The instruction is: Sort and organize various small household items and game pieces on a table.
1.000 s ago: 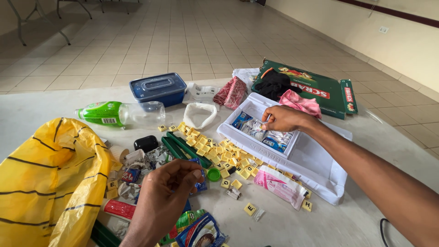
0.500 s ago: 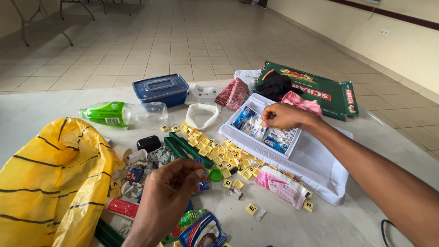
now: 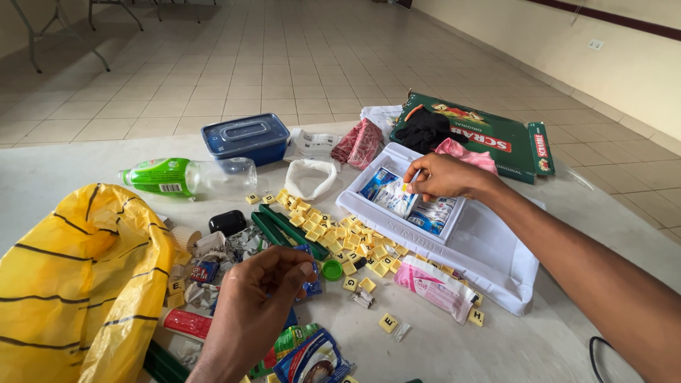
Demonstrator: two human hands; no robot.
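So the right hand (image 3: 441, 177) is out over the white plastic tray (image 3: 489, 248), pinching one small yellow letter tile (image 3: 406, 188) between thumb and fingertips, right above the tray's sunken compartment where a few blue-and-white sachets (image 3: 397, 198) lie. The tile is too small to tell which way its face points. The tray's long axis runs diagonally, from near the middle of the tabletop (image 3: 42, 170) out toward the right edge, and its flat lid part on the near-right side is bare, so that's the open room.

The left hand (image 3: 259, 301) is closer to the near edge, fingers curled in with the thumb meeting the fingertips; whether it's grasping anything, can't tell. Just past it there's a blue wrapper (image 3: 311, 280) and a green bottle cap (image 3: 331, 269).

Between the hands there's a loose spread of yellow tiles (image 3: 340, 237), and two green tile racks (image 3: 280, 228) lying diagonally, parallel with each other. A pink sachet (image 3: 434, 287) sits against the tray's near edge. The left side is crowded by a yellow plastic bag (image 3: 78, 276). A green-labelled bottle (image 3: 188, 176) lies on its side, cap toward the left edge.
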